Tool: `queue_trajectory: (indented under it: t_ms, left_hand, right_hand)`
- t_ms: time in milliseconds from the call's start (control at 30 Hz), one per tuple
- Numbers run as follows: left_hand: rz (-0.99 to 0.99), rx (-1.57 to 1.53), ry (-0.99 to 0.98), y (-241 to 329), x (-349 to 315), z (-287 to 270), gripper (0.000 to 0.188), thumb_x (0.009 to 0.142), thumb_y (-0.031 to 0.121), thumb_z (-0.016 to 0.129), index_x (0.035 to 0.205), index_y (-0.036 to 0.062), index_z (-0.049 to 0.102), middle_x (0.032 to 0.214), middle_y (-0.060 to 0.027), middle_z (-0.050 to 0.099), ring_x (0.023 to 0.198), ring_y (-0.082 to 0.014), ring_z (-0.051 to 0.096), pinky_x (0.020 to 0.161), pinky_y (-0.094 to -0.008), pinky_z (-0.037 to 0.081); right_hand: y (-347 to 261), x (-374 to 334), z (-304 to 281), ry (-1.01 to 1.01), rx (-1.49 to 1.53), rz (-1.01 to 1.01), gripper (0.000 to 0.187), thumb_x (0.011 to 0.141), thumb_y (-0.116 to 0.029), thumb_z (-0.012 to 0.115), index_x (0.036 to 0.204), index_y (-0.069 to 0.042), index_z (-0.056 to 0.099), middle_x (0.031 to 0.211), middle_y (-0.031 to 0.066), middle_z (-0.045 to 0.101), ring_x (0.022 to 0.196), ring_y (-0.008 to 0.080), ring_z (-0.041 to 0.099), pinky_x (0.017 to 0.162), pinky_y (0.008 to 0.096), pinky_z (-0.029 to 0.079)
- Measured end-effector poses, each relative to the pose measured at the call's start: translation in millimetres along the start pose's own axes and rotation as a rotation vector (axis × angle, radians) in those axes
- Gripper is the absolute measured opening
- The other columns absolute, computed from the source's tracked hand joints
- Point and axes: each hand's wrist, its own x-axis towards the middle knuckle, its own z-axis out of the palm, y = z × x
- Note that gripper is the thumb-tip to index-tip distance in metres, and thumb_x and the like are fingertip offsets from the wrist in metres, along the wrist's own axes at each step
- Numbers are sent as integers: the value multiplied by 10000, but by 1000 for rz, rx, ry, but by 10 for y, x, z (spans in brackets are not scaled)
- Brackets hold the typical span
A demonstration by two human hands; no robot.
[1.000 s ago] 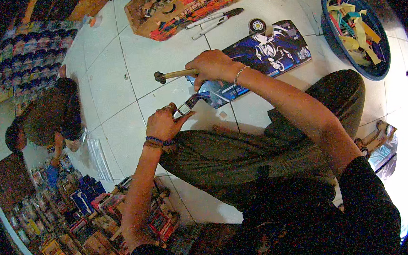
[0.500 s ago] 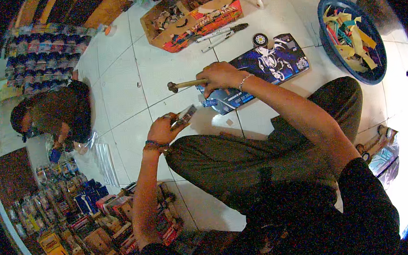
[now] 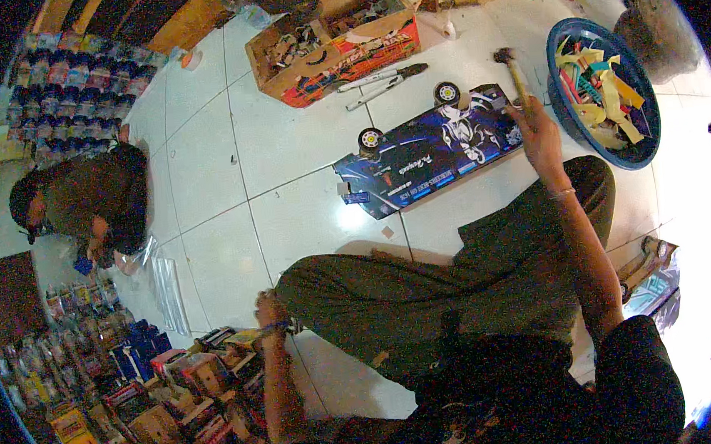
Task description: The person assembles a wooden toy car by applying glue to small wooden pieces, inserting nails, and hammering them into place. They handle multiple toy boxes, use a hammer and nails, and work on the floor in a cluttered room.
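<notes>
My right hand [image 3: 543,142] is closed around the handle of a hammer [image 3: 517,80], which is raised at the right end of a flat blue printed toy-truck panel [image 3: 414,167]. The panel lies on the tiled floor with two small black wheels, a left wheel [image 3: 370,140] and a right wheel [image 3: 447,94], along its far edge. A small blue tab [image 3: 356,198] sits at its near left corner. Low beside my left knee is my left hand [image 3: 269,311]; its fingers are unclear, and whether it holds anything does not show.
Beyond the panel are markers [image 3: 382,78] and an open carton [image 3: 333,48] of small parts. A blue basin [image 3: 657,127] of coloured strips stands at right. Rows of packed wooden toys [image 3: 161,404] crowd the lower left. A co-worker [image 3: 78,202] crouches at left near plastic sheets [image 3: 169,291].
My right hand has carried the hammer rightward, from the panel's left end to its right. My left hand has dropped back to my knee; the small block-like thing it held no longer shows.
</notes>
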Motion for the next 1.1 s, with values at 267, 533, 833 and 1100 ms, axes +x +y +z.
queue_trajectory:
  t_ms: [267, 533, 833, 1100]
  left_hand:
    - [913, -938, 152, 2713, 414, -2951, 1011, 717, 451, 851, 1514, 144, 308, 1515, -207, 343, 1379, -385, 367, 1103, -561, 335]
    - [832, -141, 173, 4047, 417, -3336, 1406, 452, 610, 890, 1586, 294, 121, 1518, -346, 231, 1401, -522, 266, 1112, -665, 232]
    - [610, -1401, -720, 3617, 807, -3228, 876, 784, 511, 759, 1483, 96, 434, 1307, -78, 618, 1239, -202, 529, 1094, -341, 353]
    - [389, -2010, -678, 4050, 818, -2821, 561, 922, 484, 625, 1296, 67, 593, 1211, -57, 645, 1056, -183, 619, 931, -325, 471]
  right_hand:
    - [1021, -213, 56, -136, -45, 107, 349, 975, -336, 589, 1164, -42, 600, 969, 193, 670, 935, 385, 641, 779, 444, 515]
    - [790, -294, -145, -259, 359, 429, 545, 989, -493, 545, 1313, -57, 504, 1123, 88, 676, 1060, 182, 635, 690, 340, 529]
    - [670, -15, -130, -48, 159, 227, 405, 981, -430, 588, 1128, -52, 579, 804, 61, 597, 729, 113, 568, 589, 290, 467]
    - [909, -343, 661, -227, -217, 178, 403, 1011, -392, 481, 1155, -20, 543, 1027, 307, 624, 923, 514, 605, 800, 566, 479]
